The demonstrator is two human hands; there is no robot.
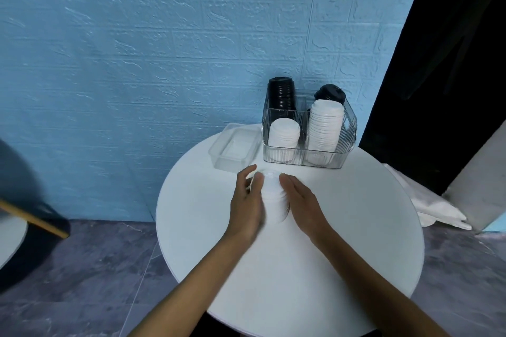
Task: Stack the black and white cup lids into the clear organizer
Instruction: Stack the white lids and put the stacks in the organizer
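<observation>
Grip: while the white lid stack (274, 201) stands on the table, both hands flank it, the left hand (247, 201) with fingers curled round its left side and thumb at the top rim, the right hand (299, 198) laid flat against its right side with fingers straight and together.
Held stack: white lids, nested, upright or leaning slightly; its edges blur into the white tabletop, so I cannot count the lids.
Table: a round white table (356, 241), with the stack a little behind its middle.
Organizer: the clear organizer (309, 156) sits at the far edge of the table, just beyond the hands, ribbed walls, divided into compartments.
Front compartments: a short white lid pile (284, 135) in the left one, a taller white lid pile (325, 124) in the right one.
Back compartments: a tall black lid pile (281, 97) at the left, another black lid pile (330, 93) at the right, mostly hidden behind the white one.
Beside it: a clear plastic tray (232, 152) lies just left of the organizer, touching or nearly so.
Around: blue brick-patterned wall (137, 63) behind, a black curtain (443, 63) at the right, white cloth (432, 205) on the floor by the table.
</observation>
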